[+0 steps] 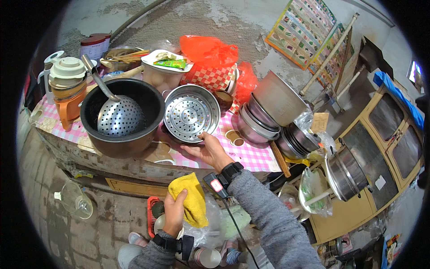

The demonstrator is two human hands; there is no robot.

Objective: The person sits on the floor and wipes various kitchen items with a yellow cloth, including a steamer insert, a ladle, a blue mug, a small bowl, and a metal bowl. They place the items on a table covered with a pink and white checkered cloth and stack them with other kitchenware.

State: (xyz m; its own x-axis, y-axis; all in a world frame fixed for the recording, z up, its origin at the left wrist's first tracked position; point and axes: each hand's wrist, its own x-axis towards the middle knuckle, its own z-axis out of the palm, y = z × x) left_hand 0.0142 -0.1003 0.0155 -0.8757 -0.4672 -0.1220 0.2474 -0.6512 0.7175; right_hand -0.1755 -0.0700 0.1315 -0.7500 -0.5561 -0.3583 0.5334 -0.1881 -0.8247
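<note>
A yellow cloth point(190, 201) hangs from my left hand point(174, 210), which is closed around its side, low in front of the table. My right hand point(209, 153) reaches to the near rim of a round metal steamer tray point(190, 114) full of holes. The thumb lies on the rim and the fingers run under it; the tray leans with its perforated face toward me. Just left of it stands a large dark-lined pot point(121, 145). A perforated metal skimmer point(120, 117) rests in the pot, its handle sticking out over the far rim.
A pink checked tablecloth point(260, 159) covers the table. Stacked metal pots and bowls point(259, 123) stand right, an orange pitcher point(71, 101) left, a white tub point(163, 74) and red bag point(208, 49) behind. A steamer pot point(345, 172) stands farther right. A clear container point(77, 201) lies on the floor.
</note>
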